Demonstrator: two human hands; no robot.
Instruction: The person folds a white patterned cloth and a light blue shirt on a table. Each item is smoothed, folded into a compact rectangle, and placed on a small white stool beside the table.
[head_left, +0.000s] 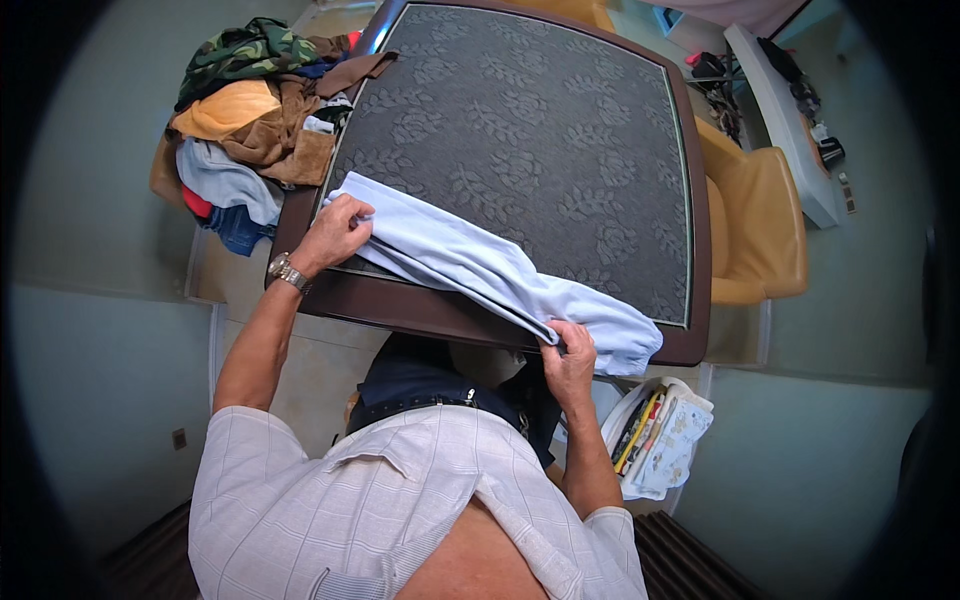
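A light blue cloth garment (465, 247) lies in a long, narrow shape across the near edge of a table (525, 150) with a dark, leaf-patterned top. My left hand (337, 232), with a metal wristwatch above it, grips the garment near its upper left end. Lower right, my right hand (568, 360) pinches the garment's near edge at the table's rim. Past my right hand the gathered end, which looks like a cuff, rests over the table's corner area. Dark creases run lengthwise between my hands.
Piled clothes (262, 127) stand on a chair at the table's left, partly over its edge. A tan chair (757, 217) stands at the right. Below the near right corner, a white container (626, 420) holds folded cloths (671, 442). A white shelf (784, 127) with small items is farther right.
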